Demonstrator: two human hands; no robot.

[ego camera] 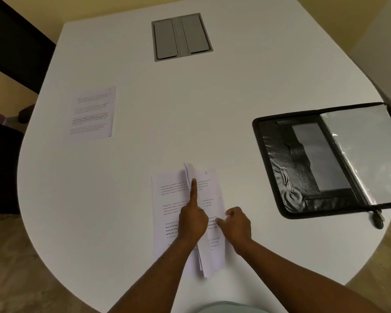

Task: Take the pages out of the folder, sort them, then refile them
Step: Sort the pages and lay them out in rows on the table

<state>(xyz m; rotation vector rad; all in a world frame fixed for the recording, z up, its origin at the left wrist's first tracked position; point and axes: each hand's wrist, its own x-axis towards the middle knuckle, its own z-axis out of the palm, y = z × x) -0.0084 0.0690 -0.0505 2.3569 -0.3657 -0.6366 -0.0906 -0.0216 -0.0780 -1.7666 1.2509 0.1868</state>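
A stack of printed pages (167,206) lies on the white table (190,109) near its front edge. Several upper sheets (207,254) stand lifted on edge along the stack's middle. My left hand (193,219) holds these lifted sheets, its forefinger stretched straight up along them. My right hand (236,224) sits just right of them, fingers curled, pinching the edge of a page marked 2. A single printed page (92,114) lies apart at the left. The black zip folder (325,159) lies open at the right, with a clear plastic sleeve (366,152) on its right half.
A grey cable hatch (182,37) is set into the table at the back. A dark chair (7,71) stands at the table's left side. The folder overhangs the table's right edge.
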